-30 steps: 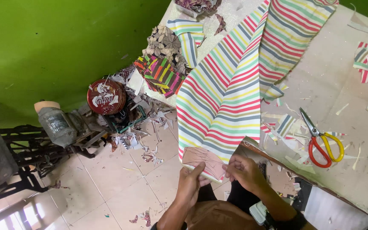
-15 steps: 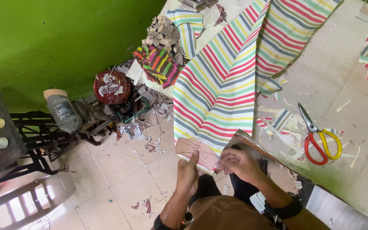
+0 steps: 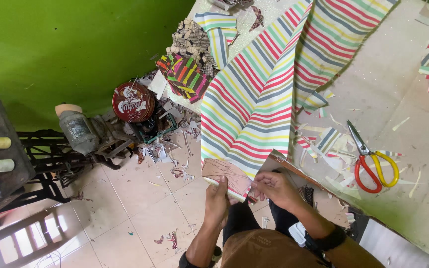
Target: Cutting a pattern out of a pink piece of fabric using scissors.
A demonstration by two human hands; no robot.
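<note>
A long striped cloth in red, green, yellow and grey hangs over the table's near edge. At its lower end a brown cardboard pattern piece lies against the fabric. My left hand pinches the bottom edge of the cloth and pattern together. Just to the right, my right hand grips the same cloth end at the pattern's right corner. Red-and-yellow-handled scissors rest shut on the table, right of both hands.
The pale worktable is strewn with striped fabric scraps. A pile of patterned fabrics sits at its far left corner. A red round tin, a motor and a black treadle frame stand on the tiled floor by the green wall.
The view has shifted slightly. Both hands have closed in on the cloth's lower end and now hold the pattern piece against it.
</note>
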